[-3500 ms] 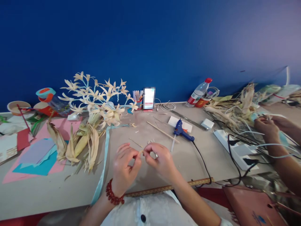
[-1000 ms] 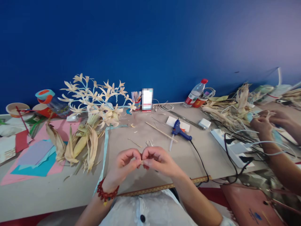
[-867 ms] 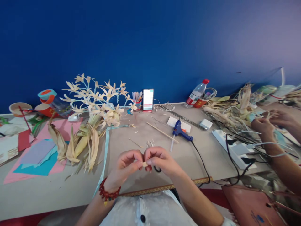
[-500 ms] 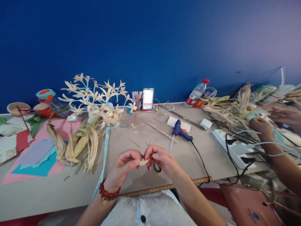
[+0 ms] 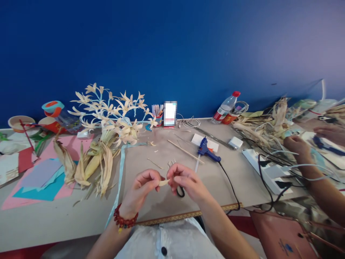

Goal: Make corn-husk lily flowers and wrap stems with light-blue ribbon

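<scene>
Between my two hands, over the front of the table, is a small pale strip of corn husk. My left hand, with a red bead bracelet at the wrist, pinches its left end between thumb and fingers. The fingertips of my right hand are closed on the strip's right end. A black scissors handle lies on the table partly under my right hand. Just beyond my hands are small pale scraps and a thin stick. A blue glue gun rests farther back to the right.
Husk flowers and corn husks stand at left beside coloured paper. A wooden stick, a bottle and a power strip with cables lie to the right. Another person's hand works at far right.
My right hand has shifted slightly up and right, showing more of the scissors handle. The strip is tilted a little differently. At far right, the other person's hand moved, uncovering a blue tool.
</scene>
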`<state>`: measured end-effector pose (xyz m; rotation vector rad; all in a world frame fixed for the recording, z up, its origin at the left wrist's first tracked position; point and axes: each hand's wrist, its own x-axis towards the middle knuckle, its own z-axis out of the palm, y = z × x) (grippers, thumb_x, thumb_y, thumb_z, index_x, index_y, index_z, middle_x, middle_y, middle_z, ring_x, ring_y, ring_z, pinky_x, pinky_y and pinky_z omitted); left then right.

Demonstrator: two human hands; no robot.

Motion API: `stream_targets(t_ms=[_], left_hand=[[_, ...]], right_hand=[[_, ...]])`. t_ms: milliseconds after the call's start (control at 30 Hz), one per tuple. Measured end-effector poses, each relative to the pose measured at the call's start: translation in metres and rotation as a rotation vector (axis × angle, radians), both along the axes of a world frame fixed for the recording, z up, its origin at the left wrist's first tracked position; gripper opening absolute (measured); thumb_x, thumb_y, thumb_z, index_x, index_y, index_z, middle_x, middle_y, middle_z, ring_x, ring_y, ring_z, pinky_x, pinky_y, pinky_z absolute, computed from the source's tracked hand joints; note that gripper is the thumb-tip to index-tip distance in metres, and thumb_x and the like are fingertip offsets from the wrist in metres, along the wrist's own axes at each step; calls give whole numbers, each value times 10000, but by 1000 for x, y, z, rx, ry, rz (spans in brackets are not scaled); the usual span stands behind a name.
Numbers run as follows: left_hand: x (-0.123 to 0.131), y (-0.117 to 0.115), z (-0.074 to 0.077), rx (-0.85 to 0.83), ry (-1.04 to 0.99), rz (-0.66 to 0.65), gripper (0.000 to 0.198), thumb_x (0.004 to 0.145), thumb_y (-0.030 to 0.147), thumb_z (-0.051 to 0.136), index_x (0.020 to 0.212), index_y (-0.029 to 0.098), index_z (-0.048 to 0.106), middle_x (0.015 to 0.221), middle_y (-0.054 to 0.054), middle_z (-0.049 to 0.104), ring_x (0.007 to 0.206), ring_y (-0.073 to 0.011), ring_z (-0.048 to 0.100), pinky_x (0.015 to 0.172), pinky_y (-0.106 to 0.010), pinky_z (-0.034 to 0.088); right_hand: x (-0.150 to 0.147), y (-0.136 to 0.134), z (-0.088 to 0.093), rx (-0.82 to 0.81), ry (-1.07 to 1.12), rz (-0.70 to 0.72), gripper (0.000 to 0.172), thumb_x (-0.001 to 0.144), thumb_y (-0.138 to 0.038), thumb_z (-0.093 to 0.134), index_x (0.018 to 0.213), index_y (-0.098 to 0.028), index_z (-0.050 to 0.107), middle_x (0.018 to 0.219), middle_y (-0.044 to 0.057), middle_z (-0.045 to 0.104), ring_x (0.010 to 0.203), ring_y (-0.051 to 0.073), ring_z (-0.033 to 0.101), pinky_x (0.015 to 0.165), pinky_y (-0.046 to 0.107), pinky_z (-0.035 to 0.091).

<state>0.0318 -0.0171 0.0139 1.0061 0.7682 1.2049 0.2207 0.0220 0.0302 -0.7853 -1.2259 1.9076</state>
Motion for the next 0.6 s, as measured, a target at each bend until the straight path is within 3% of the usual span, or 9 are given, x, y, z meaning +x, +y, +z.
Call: stream_targets(t_ms=[167,333,500,600], left_hand=[[-1,1,-2,-5,51,-30,166,868,281,602,750,165,611,699,-13,571,714,-156,500,704,-283,370],[3,0,0,-43,89,-13,123,826,229,653,743,163,592,665,10,537,662,-133,461,645,-256,352],[5,6,-3,-94,-270,-64,157,827,217,576,678,173,561,604,11,496,637,-145,453,677,-291,384],[4,8,-4,-86,-359,-34,176,846,246,543,691,171,580,623,3,492,661,-150,455,724,-308,397]], right_hand=[[-10,-7,11,118,-99,30,154,822,-273,647,735,-160,591,622,-28,561,534,88,521,521,205,473],[-16,-6,6,125,-82,10,168,816,-277,670,720,-164,592,636,-17,602,535,87,538,525,202,473],[-15,-4,-5,-19,258,-46,197,798,-285,697,688,-177,574,534,-39,555,447,94,504,453,211,456],[-12,-4,-9,-34,310,-86,209,800,-278,707,677,-175,572,528,-35,552,440,96,504,443,212,452]])
